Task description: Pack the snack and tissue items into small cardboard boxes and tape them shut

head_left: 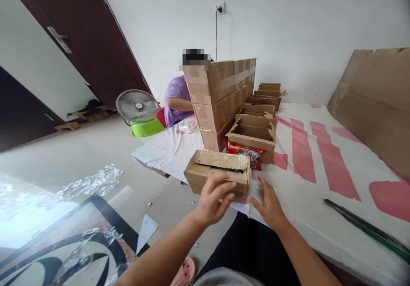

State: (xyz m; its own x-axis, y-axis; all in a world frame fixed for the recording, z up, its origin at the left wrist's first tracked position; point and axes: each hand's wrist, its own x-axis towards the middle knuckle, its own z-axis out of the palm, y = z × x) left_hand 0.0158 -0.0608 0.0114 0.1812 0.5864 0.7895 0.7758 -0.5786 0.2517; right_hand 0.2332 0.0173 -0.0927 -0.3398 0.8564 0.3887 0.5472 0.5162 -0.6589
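A small cardboard box [218, 172], its top flaps closed and covered with clear tape, sits at the near edge of a white sheet with pink stripes [307, 162]. My left hand [213, 200] rests against the box's near side, fingers curled on the cardboard. My right hand [269, 204] lies to the right of the box, fingers stretched out flat on the sheet, close to the box corner. Behind the box an open carton [254, 134] stands with a red snack packet [245, 151] leaning at its front.
A row of open cartons [265, 98] runs back beside a stack of large taped boxes [221, 98]. A person in a purple shirt [177, 100] sits behind the stack. A fan [137, 104], green basin [147, 128], flat cardboard [374, 102], crumpled plastic [92, 181] and a dark strip [368, 226] lie around.
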